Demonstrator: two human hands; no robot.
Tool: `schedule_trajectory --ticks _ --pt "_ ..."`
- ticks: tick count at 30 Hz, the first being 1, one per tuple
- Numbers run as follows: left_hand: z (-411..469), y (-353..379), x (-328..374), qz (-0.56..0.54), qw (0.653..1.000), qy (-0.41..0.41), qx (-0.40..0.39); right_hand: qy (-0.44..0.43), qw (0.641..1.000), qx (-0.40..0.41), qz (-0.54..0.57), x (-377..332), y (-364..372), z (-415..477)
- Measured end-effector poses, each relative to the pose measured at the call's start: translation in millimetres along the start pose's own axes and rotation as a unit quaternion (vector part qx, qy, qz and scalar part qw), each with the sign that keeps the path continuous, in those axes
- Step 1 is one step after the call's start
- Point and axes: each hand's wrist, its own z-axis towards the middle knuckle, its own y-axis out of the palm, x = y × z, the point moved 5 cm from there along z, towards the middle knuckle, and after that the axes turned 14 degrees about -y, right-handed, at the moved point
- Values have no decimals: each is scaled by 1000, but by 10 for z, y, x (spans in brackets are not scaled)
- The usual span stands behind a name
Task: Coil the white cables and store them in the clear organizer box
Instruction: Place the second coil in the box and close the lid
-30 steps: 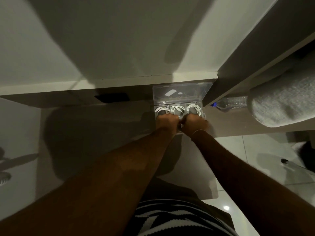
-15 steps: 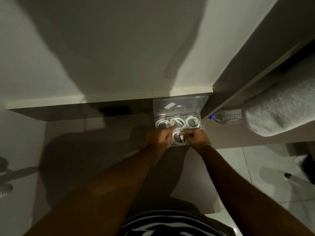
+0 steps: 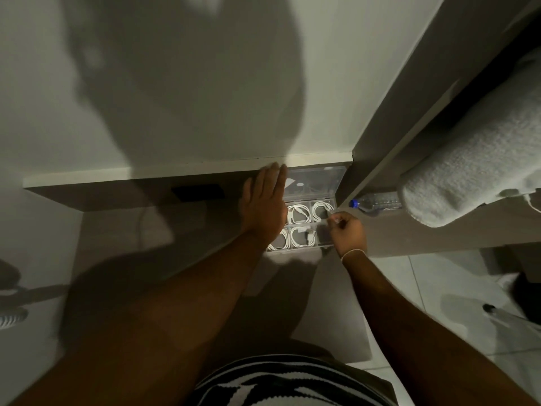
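On the grey desk by the wall, clear organizer box (image 3: 323,246) lid up, white cables (image 3: 300,213) coiled in its compartments. Left hand (image 3: 263,206) flat, fingers spread, over the box's left side. Right hand (image 3: 348,231) pinching a cable end at the top right compartment. Cable likely light, springy; best pinched at the plug, loop pressed down

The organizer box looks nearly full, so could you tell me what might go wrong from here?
1. The left hand reaches toward the lid; closing it may pinch the cable end that the right hand pinches at the far right coil.
2. The box sits by the desk's front edge and could be nudged off.
3. The water bottle lies close beside it.
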Motion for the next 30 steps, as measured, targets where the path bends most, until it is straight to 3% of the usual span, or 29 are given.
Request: schedule_trajectory --ticks 3,8,11,13,15,18,22,25,30 --pt "7 -55 -7 0 1000 4 4 5 1000 27 -13 99 -106 -70" --pt "-199 -227 62 -92 992 28 87 -13 994 101 -32 46 -334 -104" --pt "-406 38 98 -114 992 61 -9 -12 986 166 -19 -1 -462 -145" --pt "-533 287 79 -72 990 76 -93 -32 983 183 -10 -11 -504 -186" --pt "-637 503 56 -30 979 97 -174 -72 985 155 -35 24 -500 -193" --pt "-715 671 7 10 963 113 -244 -156 981 14 -113 116 -362 -174" --pt "-698 725 -38 20 956 114 -268 -290 919 -158 -214 221 -197 -293" --pt "-667 728 -44 39 951 131 -277 -310 899 -181 -251 290 -153 -326" --pt "-579 769 -28 102 934 185 -289 -304 898 -180 -261 279 -71 -248"
